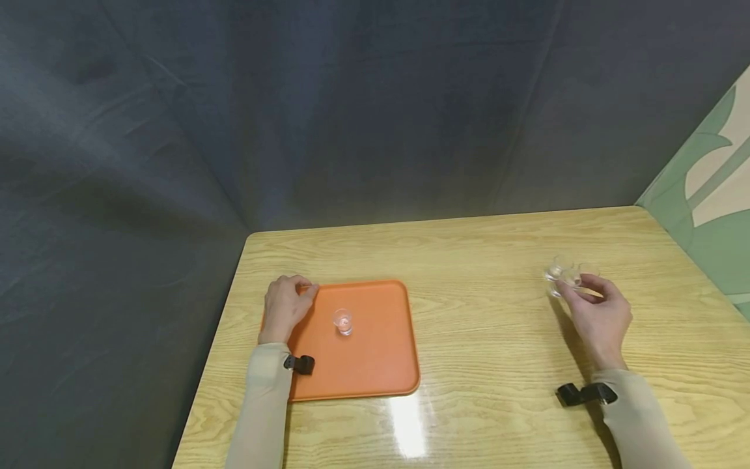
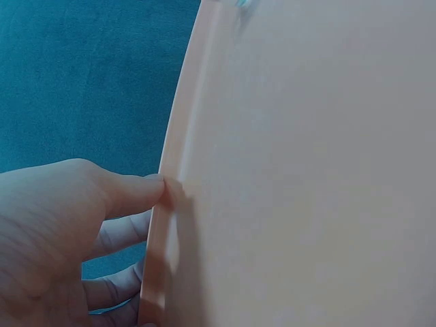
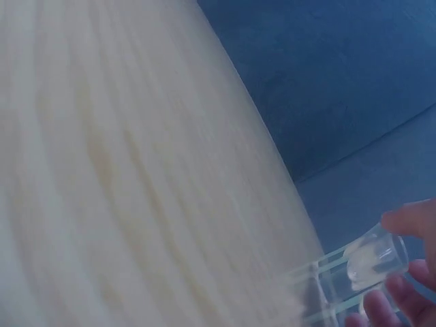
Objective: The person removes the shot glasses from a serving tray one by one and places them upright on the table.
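An orange tray lies on the left part of the wooden table, with a small clear shot glass standing on it. My left hand is at the tray's far left corner. In the left wrist view, the left thumb touches the rim and the fingers pass behind it, gripping the edge. Over at the right, my right hand pinches a clear shot glass between thumb and fingers. More small clear glasses stand close beside those fingertips; their outlines overlap, so which is which is hard to tell.
The pale wooden table extends between the tray and the right hand. A dark cloth hangs behind the table and along its left side. A green and white patterned surface borders it on the right.
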`<action>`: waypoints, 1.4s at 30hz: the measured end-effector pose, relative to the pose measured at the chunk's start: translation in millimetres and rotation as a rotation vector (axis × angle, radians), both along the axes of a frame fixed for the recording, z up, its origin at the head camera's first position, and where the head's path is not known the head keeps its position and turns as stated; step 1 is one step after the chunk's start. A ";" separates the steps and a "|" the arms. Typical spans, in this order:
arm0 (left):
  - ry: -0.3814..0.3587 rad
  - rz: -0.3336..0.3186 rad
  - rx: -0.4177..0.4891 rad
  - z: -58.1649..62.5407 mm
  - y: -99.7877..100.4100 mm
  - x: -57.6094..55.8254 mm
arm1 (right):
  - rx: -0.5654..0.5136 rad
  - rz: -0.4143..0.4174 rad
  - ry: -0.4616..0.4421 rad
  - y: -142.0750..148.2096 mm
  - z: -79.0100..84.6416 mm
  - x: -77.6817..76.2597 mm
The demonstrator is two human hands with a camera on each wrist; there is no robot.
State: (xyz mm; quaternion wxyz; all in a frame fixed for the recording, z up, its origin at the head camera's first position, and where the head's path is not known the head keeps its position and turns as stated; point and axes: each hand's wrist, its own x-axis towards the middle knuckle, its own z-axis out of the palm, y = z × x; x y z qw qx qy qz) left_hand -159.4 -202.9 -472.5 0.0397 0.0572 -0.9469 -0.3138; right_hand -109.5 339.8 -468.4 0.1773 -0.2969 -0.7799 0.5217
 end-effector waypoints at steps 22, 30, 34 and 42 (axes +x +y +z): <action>-0.014 0.004 0.001 -1.0 -0.4 0.5 | 0.214 0.202 0.227 -50.8 5.6 -0.6; -0.019 0.005 -0.010 0.1 0.7 -0.5 | 0.211 0.362 0.250 -74.9 4.7 -7.7; -0.023 0.007 -0.014 0.0 1.3 -1.0 | 0.238 0.421 0.246 -85.6 4.7 -9.8; -0.019 0.008 -0.010 1.0 1.4 -0.6 | 0.267 0.531 0.216 -107.7 -1.7 -12.6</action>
